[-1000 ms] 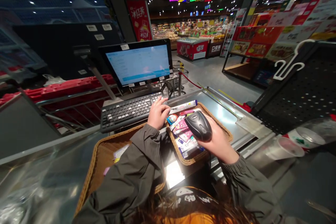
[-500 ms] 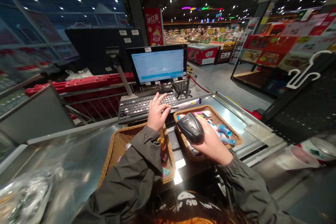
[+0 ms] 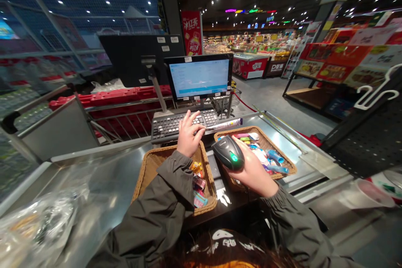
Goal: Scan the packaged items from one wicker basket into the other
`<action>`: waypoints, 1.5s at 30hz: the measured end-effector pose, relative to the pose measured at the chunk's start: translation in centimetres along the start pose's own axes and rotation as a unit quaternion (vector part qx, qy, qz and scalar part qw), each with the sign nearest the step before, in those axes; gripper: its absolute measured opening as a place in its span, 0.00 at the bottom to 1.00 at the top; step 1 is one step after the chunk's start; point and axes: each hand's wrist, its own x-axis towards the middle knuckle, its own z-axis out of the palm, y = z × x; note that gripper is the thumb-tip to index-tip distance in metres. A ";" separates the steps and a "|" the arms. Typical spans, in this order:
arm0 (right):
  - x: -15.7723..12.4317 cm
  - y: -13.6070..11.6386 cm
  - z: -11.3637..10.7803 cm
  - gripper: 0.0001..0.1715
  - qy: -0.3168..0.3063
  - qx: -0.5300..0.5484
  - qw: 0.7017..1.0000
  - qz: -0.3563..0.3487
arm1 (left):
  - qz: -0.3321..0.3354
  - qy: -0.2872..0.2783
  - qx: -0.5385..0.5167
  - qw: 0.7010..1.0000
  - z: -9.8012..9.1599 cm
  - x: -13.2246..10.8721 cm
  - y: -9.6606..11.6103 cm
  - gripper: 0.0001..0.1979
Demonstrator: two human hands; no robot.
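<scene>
My left hand [image 3: 189, 135] pinches one end of a long, slim white-and-purple packet [image 3: 224, 124] between thumb and fingers, its other fingers raised over the keyboard [image 3: 171, 124]. In my right hand [image 3: 253, 167] is a black barcode scanner [image 3: 228, 153], with a green light glowing on its top. The packet stretches to the right, beyond the scanner. Below the scanner and hand, the right wicker basket [image 3: 290, 162] holds several small coloured packages [image 3: 274, 157]. Under my left forearm stands a second wicker basket [image 3: 143, 176] with small wrapped items [image 3: 199, 182].
A lit monitor [image 3: 199, 77] stands behind the keyboard, and another screen [image 3: 125, 58] faces away. Clear plastic bags [image 3: 44, 222] lie on the metal counter [image 3: 103, 176] at left. A white cup [image 3: 361, 194] is at right, near a white hanger [image 3: 373, 90].
The scanner's green light has come on. The view has turned slightly left, so the surroundings sit further right. Both hands keep their hold on the packet and the scanner.
</scene>
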 end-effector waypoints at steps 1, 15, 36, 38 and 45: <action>0.0 -0.1 0.0 0.39 0.000 -0.001 1.000 -0.001 | 0.001 0.001 -0.001 1.000 -0.1 -0.1 0.0 0.10; -0.2 -1.2 -0.2 0.38 0.003 -0.005 1.000 -0.018 | -0.002 0.008 -0.001 1.000 -0.7 -1.0 -0.6 0.09; 0.3 -2.9 1.6 0.38 -0.016 0.022 0.999 -0.028 | -0.076 -0.018 0.033 0.996 -3.0 -4.9 -5.1 0.10; 0.3 -2.9 1.9 0.38 -0.019 0.025 0.999 -0.026 | -0.089 -0.032 0.042 0.995 -3.3 -5.8 -6.0 0.10; 0.5 -3.1 3.1 0.37 -0.023 0.034 0.999 -0.016 | -0.132 -0.094 0.064 0.985 -3.9 -9.3 -9.5 0.11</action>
